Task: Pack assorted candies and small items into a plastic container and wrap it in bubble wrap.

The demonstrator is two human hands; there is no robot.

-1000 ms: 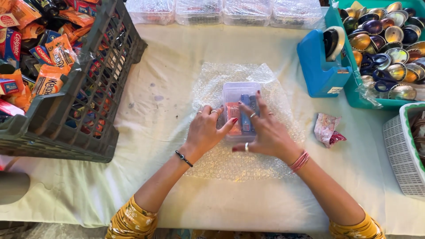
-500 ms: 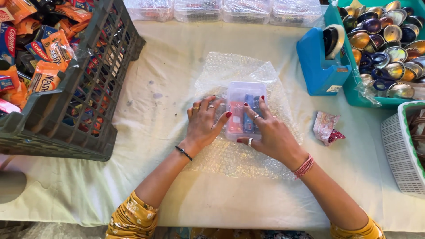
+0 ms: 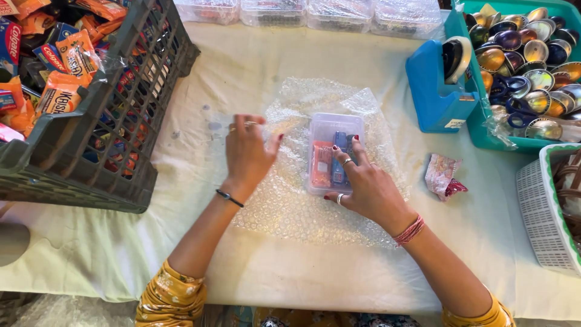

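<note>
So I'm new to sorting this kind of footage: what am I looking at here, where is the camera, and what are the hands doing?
The camera sits on a person's head and looks down at their own two bare hands; there is no machine. The right hand presses on a small clear plastic box that lies on a sheet of bubble wrap. The left hand is at the wrap's left edge, apart from the box. The table has a pale cloth. On the left stands a dark crate of packets, on the right a blue tape dispenser, a teal tray of shiny capsules and a white basket.
</note>
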